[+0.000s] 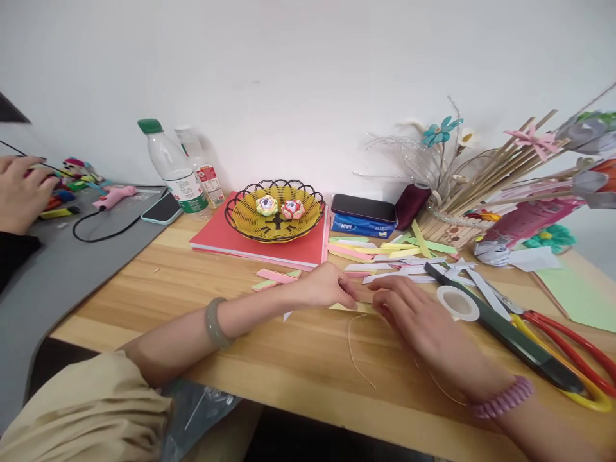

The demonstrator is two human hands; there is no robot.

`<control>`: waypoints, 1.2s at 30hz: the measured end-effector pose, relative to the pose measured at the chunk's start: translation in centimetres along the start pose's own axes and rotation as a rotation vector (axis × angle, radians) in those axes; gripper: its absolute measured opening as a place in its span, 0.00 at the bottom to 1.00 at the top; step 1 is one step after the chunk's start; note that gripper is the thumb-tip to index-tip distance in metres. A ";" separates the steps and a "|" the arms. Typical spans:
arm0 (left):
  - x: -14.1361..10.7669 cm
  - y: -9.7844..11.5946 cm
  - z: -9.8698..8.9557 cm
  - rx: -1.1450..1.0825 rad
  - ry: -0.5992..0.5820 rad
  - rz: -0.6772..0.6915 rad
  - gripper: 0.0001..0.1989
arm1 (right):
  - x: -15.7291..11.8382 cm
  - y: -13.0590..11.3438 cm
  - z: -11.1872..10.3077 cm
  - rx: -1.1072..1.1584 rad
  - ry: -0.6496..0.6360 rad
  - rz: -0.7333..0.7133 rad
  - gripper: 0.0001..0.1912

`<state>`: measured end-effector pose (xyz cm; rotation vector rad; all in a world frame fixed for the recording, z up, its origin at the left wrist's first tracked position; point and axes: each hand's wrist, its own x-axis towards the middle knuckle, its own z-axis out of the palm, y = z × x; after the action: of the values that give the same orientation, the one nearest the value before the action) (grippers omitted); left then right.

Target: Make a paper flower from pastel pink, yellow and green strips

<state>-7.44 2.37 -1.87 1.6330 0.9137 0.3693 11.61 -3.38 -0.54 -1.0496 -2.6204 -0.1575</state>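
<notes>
My left hand (330,287) is closed low over the table, with its thumb side toward the right. What it holds, if anything, is hidden. Facing it, my right hand (409,314) reaches in with bent, slightly parted fingers, and I see nothing gripped in them. A pale yellow paper strip (345,307) lies just under the hands. Thin string (353,353) curls on the wood below them, and another length runs beneath my right wrist. Behind the hands spreads a pile of coloured paper strips (385,251). Pink and green strips (276,278) lie behind my left forearm.
To the right are tape (457,303), dark-handled scissors (520,343) and red-handled scissors (568,330). A yellow basket (240,221) with two folded flowers sits on red paper (212,237). Bottles (178,176) and a phone (161,210) stand left; another person's hand (22,192) is beyond.
</notes>
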 end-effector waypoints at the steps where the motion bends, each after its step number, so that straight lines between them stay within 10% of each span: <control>1: 0.0 0.1 0.0 -0.016 0.006 0.002 0.09 | 0.0 0.1 -0.4 0.020 0.020 0.018 0.09; 11: -0.3 0.5 -1.0 -0.395 -0.005 0.003 0.02 | -0.3 -1.2 0.7 -0.212 -0.164 -0.107 0.10; 25: -0.5 1.1 -0.4 -0.185 0.133 -0.105 0.04 | 1.9 -0.8 -2.3 -0.408 -0.045 -0.227 0.12; 36: -0.8 1.5 -0.5 -0.293 0.018 -0.115 0.02 | 4.8 0.0 -2.7 0.256 -0.315 0.108 0.08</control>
<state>-7.70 2.09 -0.20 1.3052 0.9167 0.4178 9.05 -0.79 3.54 -1.2004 -2.7463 0.3885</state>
